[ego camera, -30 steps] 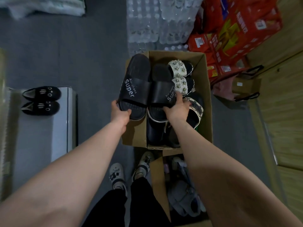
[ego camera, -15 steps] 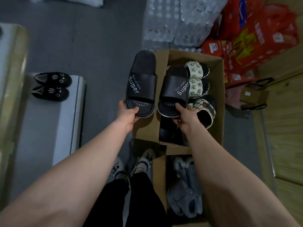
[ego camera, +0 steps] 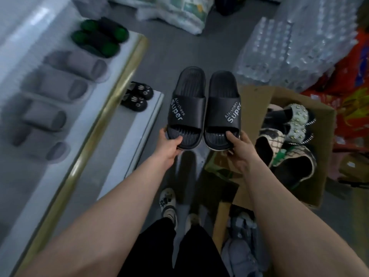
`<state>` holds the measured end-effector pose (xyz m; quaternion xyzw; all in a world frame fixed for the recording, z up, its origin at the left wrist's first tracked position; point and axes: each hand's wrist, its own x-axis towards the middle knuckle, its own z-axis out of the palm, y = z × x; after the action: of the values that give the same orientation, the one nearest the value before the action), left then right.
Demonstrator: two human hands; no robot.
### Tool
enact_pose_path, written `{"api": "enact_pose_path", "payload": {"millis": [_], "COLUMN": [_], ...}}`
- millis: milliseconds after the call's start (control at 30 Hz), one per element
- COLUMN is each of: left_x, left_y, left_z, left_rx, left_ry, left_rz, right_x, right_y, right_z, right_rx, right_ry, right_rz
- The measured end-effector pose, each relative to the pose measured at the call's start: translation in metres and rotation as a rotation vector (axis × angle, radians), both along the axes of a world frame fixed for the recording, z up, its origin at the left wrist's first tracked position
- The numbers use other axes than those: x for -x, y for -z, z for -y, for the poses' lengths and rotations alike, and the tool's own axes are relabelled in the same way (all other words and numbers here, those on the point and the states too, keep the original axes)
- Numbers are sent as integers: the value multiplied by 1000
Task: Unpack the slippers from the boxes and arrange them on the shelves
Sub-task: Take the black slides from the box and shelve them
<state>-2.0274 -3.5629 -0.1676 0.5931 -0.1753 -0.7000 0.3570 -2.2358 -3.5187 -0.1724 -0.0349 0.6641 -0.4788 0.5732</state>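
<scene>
I hold a pair of black "Super" slides side by side above the floor. My left hand grips the heel of the left slide. The heel of the right slide is gripped by my right hand. To the right stands the open cardboard box with beaded white slippers and checked slippers inside. On the left, the upper shelf carries grey slippers and a black-and-green pair. The lower shelf holds small black cat-face slippers.
Shrink-wrapped water bottle packs and red packaged goods stand behind the box. White bagged goods lie at the far floor. A second box with grey slippers sits by my feet.
Both hands have lifted the black slides out of the box and carried them left, toward the shelves. My view has turned left, bringing the upper shelf into sight.
</scene>
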Motion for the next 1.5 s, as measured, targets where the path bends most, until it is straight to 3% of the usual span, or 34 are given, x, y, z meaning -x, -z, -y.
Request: {"api": "enact_pose_path", "payload": {"millis": [500, 900, 1200, 1500], "left_x": [-150, -266, -381, -470], "left_y": [-16, 5, 28, 55], "left_z": [-160, -281, -289, -241], "left_rx": [49, -50, -64, -39], "left_ry": [-563, -920, -1118, -1252], "left_rz": [47, 120, 113, 134], "right_x": [-154, -303, -440, -537], "right_y": [-22, -5, 8, 42], "right_z": [-42, -97, -77, -34], "right_rx": [74, 35, 57, 85], "right_ry": [-554, -967, -1147, -1232], "right_rz": [57, 124, 66, 12]}}
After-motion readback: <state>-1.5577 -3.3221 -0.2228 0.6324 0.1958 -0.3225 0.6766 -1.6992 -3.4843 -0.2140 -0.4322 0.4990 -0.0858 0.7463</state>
